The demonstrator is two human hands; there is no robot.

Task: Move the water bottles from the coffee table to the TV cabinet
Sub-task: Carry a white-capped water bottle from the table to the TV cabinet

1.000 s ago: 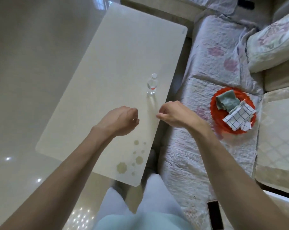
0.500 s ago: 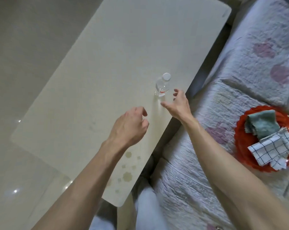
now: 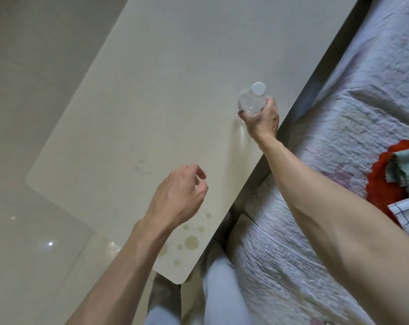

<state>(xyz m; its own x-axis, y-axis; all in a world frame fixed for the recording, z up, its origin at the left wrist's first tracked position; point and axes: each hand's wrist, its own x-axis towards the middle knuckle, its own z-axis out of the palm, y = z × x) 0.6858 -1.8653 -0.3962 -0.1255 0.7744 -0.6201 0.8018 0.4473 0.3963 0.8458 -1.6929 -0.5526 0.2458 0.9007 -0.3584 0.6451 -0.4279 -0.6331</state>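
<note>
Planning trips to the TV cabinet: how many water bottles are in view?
1. The water bottle is near the coffee table's edge beside the sofa, gripped by the right hand. The table's far end is out of frame, so others may be hidden.

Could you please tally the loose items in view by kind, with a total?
Clear plastic water bottle with white cap, held in the right hand: 1
Red scalloped tray: 1
Cloths (teal cloth, white cloth with dark checks): 2
Total: 4
</note>
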